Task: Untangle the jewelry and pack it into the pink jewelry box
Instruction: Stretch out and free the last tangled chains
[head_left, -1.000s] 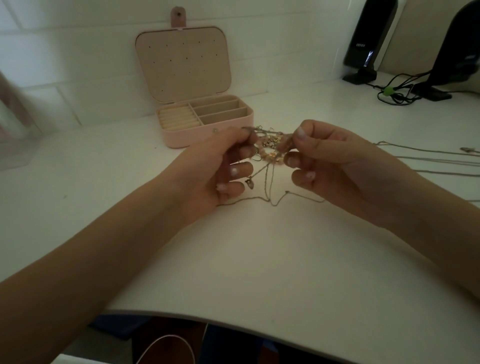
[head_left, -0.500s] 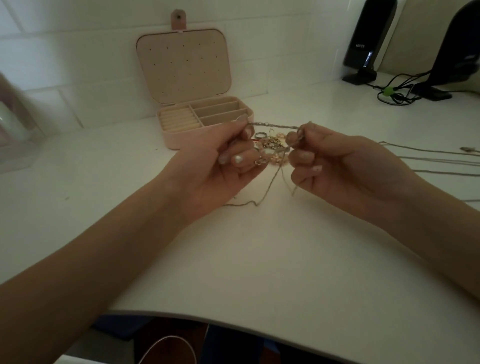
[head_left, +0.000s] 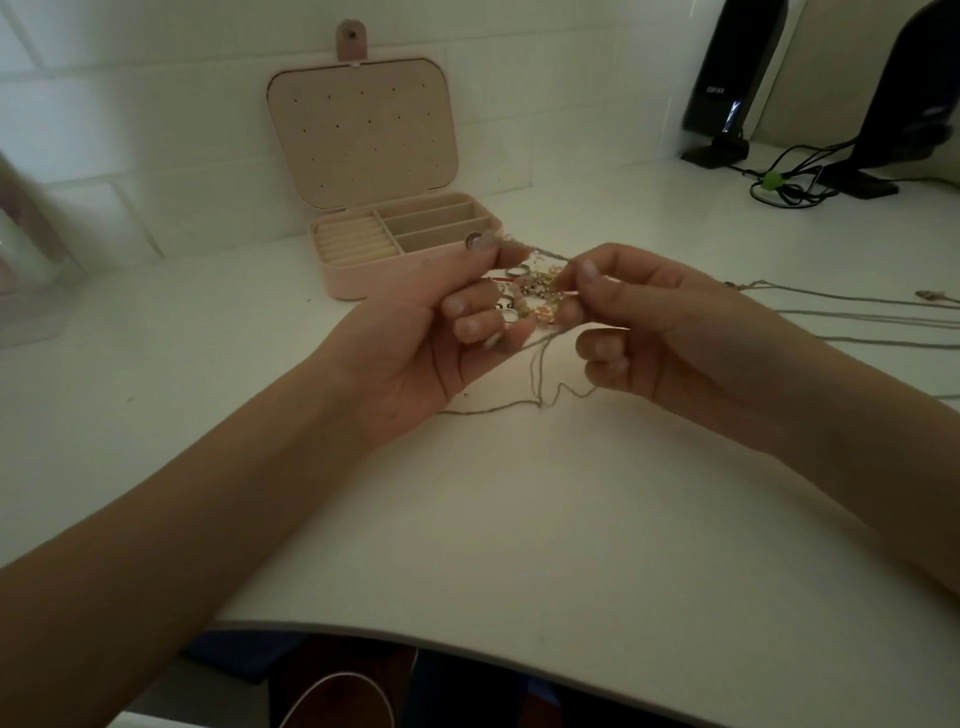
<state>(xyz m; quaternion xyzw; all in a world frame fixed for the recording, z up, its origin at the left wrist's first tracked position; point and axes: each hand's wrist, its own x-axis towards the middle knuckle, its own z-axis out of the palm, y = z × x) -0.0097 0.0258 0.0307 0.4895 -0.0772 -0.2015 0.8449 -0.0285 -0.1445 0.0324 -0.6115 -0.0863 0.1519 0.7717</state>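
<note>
**Tangle still knotted, box open and waiting**

Far left, a blurred clear container (head_left: 31, 270) sits by the wall; can't tell what's in it. Right of it, at the far side of the table (head_left: 519, 519), the pink box (head_left: 395, 260) stands w/ lid up, ring rolls on its left, three slots on its right. All look bare, so nothing packed yet, I'd judge.

Just right of the box and nearer, the left hand (head_left: 431, 338) has thumb and forefinger pinched on a thin chain at the top of the tangle (head_left: 535, 291), other fingers curled under it. The tangle, rings, beads and a red cord, hangs between both hands, above the table. A loose chain (head_left: 540, 384) drops from it and trails on the surface.

The right hand (head_left: 649, 332) pinches the tangle's right edge, lower fingers curled w/ nothing clearly in them. Further right, freed chains (head_left: 857, 317) lie stretched out; far right, a speaker (head_left: 727, 88) and cables (head_left: 789, 182).

Risks: pulling the hands apart hard would likely tighten the knot or snap a fine chain. Rings look loosely caught, so a shake could drop them and they'd roll off the near edge. The trailing chain could re-snag on the tangle or drift into the sorted ones.
</note>
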